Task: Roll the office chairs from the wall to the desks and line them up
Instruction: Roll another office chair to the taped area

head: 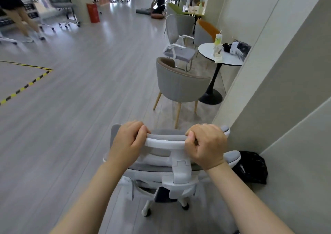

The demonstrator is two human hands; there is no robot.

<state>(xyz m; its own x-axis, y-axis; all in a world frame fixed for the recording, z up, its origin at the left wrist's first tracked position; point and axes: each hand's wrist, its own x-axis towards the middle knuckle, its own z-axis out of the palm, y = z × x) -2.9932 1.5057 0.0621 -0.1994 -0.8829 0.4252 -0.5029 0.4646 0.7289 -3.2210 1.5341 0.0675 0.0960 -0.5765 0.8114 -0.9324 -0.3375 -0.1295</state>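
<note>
Both hands grip the white headrest bar [165, 141] of the office chair [168, 164]: the left hand [128, 142] has its fingers curled over the bar's left end, and the right hand [206, 146] is wrapped round the right end with the thumb tucked beneath. The chair sits directly below the camera at 6 o'clock, its castors [146, 211] on the wood-look floor [80, 99] and its right side close beside the wall panel [277, 99] at 3 o'clock. Judged from this position, the task is at an early stage for this chair: it is in hand but not yet away from the wall, and no desk line is reached (the desks at 11 o'clock are partly visible and blurred). A black bag [252, 167] lies on the floor at 4 o'clock, just beside the chair's right armrest. At 12 o'clock a grey tub chair [179, 85] with wooden legs stands near the path, with a round table [220, 56] on a black pedestal at 1 o'clock and a second white-framed chair [179, 42] beyond it. Open floor lies from 9 to 11 o'clock, bounded by yellow-black hazard tape [26, 85] at 10 o'clock. A route bearing left appears the least obstructed.
</note>
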